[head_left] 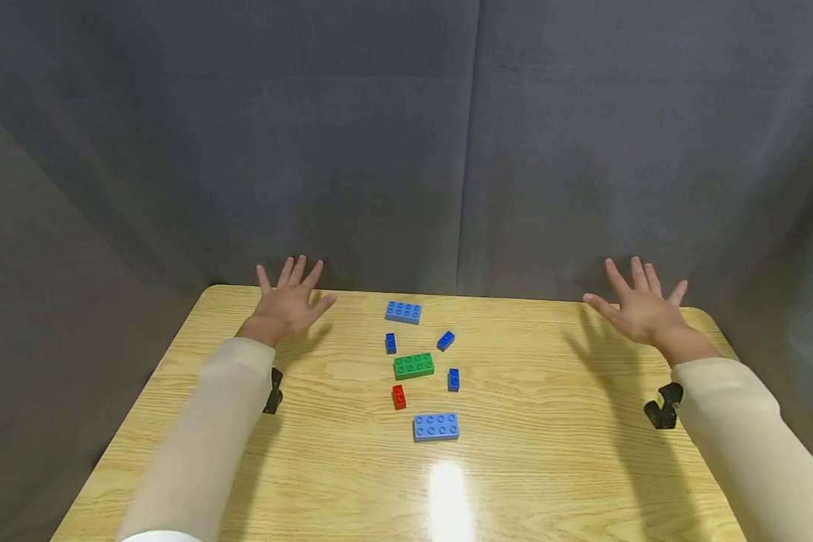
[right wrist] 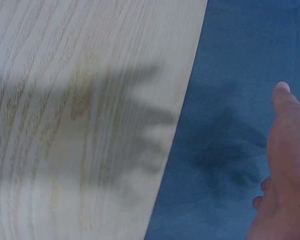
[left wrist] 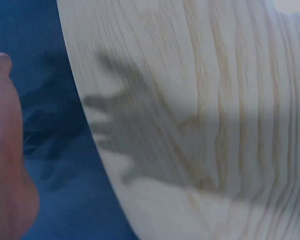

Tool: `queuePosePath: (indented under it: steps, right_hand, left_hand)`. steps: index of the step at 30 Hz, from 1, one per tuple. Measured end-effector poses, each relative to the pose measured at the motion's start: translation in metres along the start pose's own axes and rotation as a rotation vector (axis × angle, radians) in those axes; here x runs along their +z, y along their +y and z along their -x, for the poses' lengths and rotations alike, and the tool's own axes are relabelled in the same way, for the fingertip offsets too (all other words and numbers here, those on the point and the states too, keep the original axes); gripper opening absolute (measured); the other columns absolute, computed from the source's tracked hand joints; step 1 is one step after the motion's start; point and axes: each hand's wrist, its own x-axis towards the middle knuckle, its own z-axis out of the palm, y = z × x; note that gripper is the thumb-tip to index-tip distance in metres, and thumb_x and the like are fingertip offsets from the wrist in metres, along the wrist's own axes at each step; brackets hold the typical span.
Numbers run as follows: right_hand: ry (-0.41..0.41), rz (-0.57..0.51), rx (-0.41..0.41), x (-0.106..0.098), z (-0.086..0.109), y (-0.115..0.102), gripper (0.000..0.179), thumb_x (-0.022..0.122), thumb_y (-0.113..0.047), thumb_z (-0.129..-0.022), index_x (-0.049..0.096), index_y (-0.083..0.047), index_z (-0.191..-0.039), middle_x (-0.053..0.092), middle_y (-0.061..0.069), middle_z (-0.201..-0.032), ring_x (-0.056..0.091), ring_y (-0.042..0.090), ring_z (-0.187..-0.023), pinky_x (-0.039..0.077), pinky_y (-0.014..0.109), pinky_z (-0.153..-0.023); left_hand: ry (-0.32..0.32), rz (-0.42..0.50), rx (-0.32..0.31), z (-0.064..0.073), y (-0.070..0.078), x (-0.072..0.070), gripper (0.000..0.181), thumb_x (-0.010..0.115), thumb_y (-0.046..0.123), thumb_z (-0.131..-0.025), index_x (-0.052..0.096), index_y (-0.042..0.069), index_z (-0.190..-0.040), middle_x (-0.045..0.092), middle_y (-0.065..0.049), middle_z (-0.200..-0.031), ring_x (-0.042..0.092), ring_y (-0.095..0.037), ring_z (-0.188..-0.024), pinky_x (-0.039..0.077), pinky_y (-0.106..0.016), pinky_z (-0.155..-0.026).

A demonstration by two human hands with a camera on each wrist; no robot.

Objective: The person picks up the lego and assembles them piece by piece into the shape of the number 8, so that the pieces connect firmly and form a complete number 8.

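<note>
My left hand [head_left: 287,307] is spread above the table's far left corner, fingers straight and holding nothing. Over the far right corner, my right hand [head_left: 644,309] is likewise spread and holds nothing. Between the hands lie several toy bricks: a light blue brick [head_left: 403,312] at the back, a green brick [head_left: 414,366] in the middle and another light blue brick [head_left: 436,427] nearest me. Small dark blue bricks [head_left: 391,343] and a small red brick [head_left: 399,397] lie around the green one. Each wrist view shows part of its hand at the frame's side, with no brick in sight.
The wooden table [head_left: 528,452] has rounded far corners, and a dark grey curtain [head_left: 379,165] hangs behind it. Black wrist devices [head_left: 665,406] sit at both sleeves. Hand shadows fall across the wood. A bright glare lies near the front.
</note>
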Motion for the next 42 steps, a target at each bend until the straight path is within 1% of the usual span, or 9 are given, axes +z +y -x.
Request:
queuePosePath:
  steps: [4, 11, 16, 18, 24, 29, 34, 38, 42]
  right_hand:
    - [0.021, 0.006, -0.044, -0.007, 0.007, -0.004, 0.083, 0.03, -0.065, -0.092, -0.007, -0.019, -0.15, -0.017, 0.027, -0.15, -0.014, 0.046, -0.136, -0.02, 0.074, -0.089]
    - [0.057, -0.017, -0.126, -0.015, 0.02, -0.013, 0.078, 0.035, -0.059, -0.094, -0.005, -0.022, -0.151, -0.012, 0.023, -0.153, -0.014, 0.042, -0.138, -0.021, 0.07, -0.093]
    - [0.069, -0.01, -0.193, -0.012, 0.032, -0.02, 0.077, 0.04, -0.055, -0.095, -0.004, -0.025, -0.151, -0.008, 0.02, -0.154, -0.013, 0.037, -0.14, -0.02, 0.068, -0.096]
    - [0.079, -0.006, -0.216, -0.01, 0.036, -0.023, 0.077, 0.041, -0.054, -0.095, -0.002, -0.025, -0.151, -0.008, 0.019, -0.155, -0.011, 0.037, -0.14, -0.019, 0.068, -0.097]
    - [0.125, -0.026, -0.296, -0.007, 0.049, -0.037, 0.076, 0.047, -0.049, -0.095, 0.003, -0.023, -0.152, -0.004, 0.014, -0.156, -0.003, 0.036, -0.142, -0.013, 0.065, -0.103]
    - [0.163, -0.069, -0.368, -0.004, 0.06, -0.048, 0.076, 0.053, -0.043, -0.094, 0.009, -0.021, -0.152, 0.002, 0.012, -0.156, 0.003, 0.034, -0.142, -0.008, 0.062, -0.107]
    - [0.171, -0.079, -0.408, 0.003, 0.07, -0.059, 0.075, 0.054, -0.041, -0.094, 0.01, -0.022, -0.152, 0.004, 0.012, -0.156, 0.008, 0.038, -0.141, -0.005, 0.057, -0.11]
    - [0.175, -0.087, -0.44, 0.011, 0.074, -0.068, 0.076, 0.056, -0.04, -0.093, 0.011, -0.021, -0.152, 0.007, 0.012, -0.156, 0.01, 0.037, -0.141, -0.001, 0.054, -0.112]
    - [0.174, -0.111, -0.475, 0.021, 0.078, -0.078, 0.077, 0.057, -0.039, -0.092, 0.011, -0.021, -0.152, 0.006, 0.01, -0.156, 0.01, 0.036, -0.141, 0.005, 0.053, -0.112]
  left_hand:
    - [0.002, -0.039, 0.057, 0.005, -0.002, -0.006, 0.075, 0.024, 0.064, -0.094, 0.007, 0.02, -0.152, -0.001, -0.015, -0.156, -0.003, -0.033, -0.142, -0.019, -0.067, -0.099]
    - [0.02, -0.076, 0.152, 0.015, 0.006, -0.013, 0.08, 0.016, 0.072, -0.089, 0.007, 0.022, -0.152, 0.001, -0.011, -0.157, -0.001, -0.03, -0.143, -0.014, -0.067, -0.101]
    - [0.067, -0.084, 0.236, 0.027, 0.015, -0.015, 0.075, 0.028, 0.065, -0.093, 0.012, 0.022, -0.152, 0.007, -0.011, -0.156, 0.004, -0.029, -0.143, -0.009, -0.066, -0.104]
    - [0.079, -0.082, 0.267, 0.032, 0.019, -0.015, 0.073, 0.031, 0.063, -0.093, 0.013, 0.022, -0.151, 0.008, -0.01, -0.156, 0.004, -0.028, -0.143, -0.01, -0.064, -0.105]
    - [0.095, -0.091, 0.349, 0.047, 0.033, -0.015, 0.074, 0.029, 0.065, -0.092, 0.011, 0.024, -0.152, 0.005, -0.006, -0.157, 0.003, -0.025, -0.143, -0.008, -0.062, -0.107]
    - [0.122, -0.064, 0.405, 0.059, 0.042, -0.009, 0.074, 0.034, 0.063, -0.092, 0.011, 0.025, -0.151, 0.002, -0.004, -0.157, 0.003, -0.024, -0.143, -0.006, -0.06, -0.108]
    - [0.138, -0.05, 0.444, 0.071, 0.047, 0.003, 0.075, 0.034, 0.064, -0.092, 0.011, 0.024, -0.152, 0.0, -0.003, -0.157, 0.005, -0.025, -0.143, -0.003, -0.062, -0.108]
    - [0.136, -0.054, 0.457, 0.078, 0.053, 0.014, 0.075, 0.03, 0.065, -0.092, 0.007, 0.026, -0.151, -0.002, -0.002, -0.157, 0.004, -0.024, -0.143, -0.002, -0.061, -0.109]
    - [0.126, -0.005, 0.477, 0.087, 0.059, 0.023, 0.075, 0.037, 0.06, -0.093, 0.008, 0.024, -0.152, -0.003, -0.002, -0.157, 0.003, -0.025, -0.143, -0.001, -0.06, -0.109]
